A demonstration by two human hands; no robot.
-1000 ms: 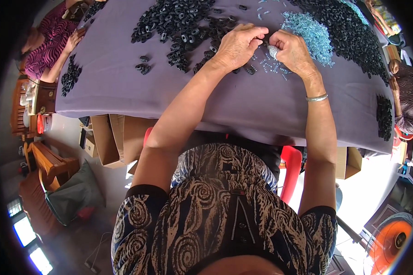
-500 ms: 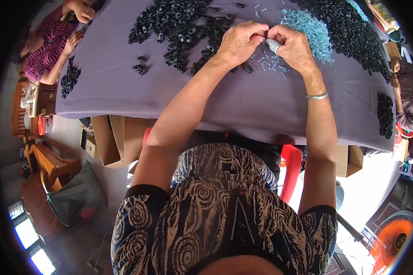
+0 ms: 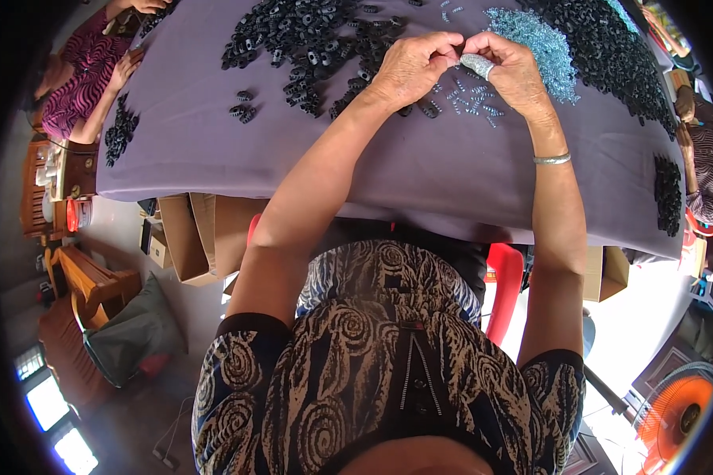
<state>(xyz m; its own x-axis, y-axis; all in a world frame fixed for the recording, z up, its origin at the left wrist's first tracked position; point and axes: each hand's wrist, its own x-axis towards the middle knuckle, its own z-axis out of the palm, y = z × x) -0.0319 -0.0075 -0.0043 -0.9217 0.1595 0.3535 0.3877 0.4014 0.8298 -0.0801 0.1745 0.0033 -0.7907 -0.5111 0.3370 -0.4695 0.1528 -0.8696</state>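
Observation:
Over the purple tablecloth (image 3: 293,158), my left hand (image 3: 412,70) is closed in a pinch, its fingertips nearly meeting those of the other hand. My right hand (image 3: 516,79) pinches too, with a pale silvery wrapping (image 3: 477,65) around one digit. Whatever small piece sits between the fingertips is too small to make out. Just below them lie several loose metal springs (image 3: 471,101). Beyond my right hand spreads a heap of bluish springs (image 3: 535,47). A pile of small black plastic pieces (image 3: 293,39) lies beyond my left hand.
Another black heap (image 3: 610,71) covers the far right. Smaller black clusters lie at the left edge (image 3: 121,131) and right edge (image 3: 667,194). People work at both sides; one wears a patterned pink sleeve (image 3: 83,87). Cardboard boxes (image 3: 206,237) stand below the table, an orange fan (image 3: 677,416) lower right.
My fingertips have drawn slightly upward, and the right hand has turned a little, showing more of the wrapped digit. At the left, the other person's far hand has shifted upward.

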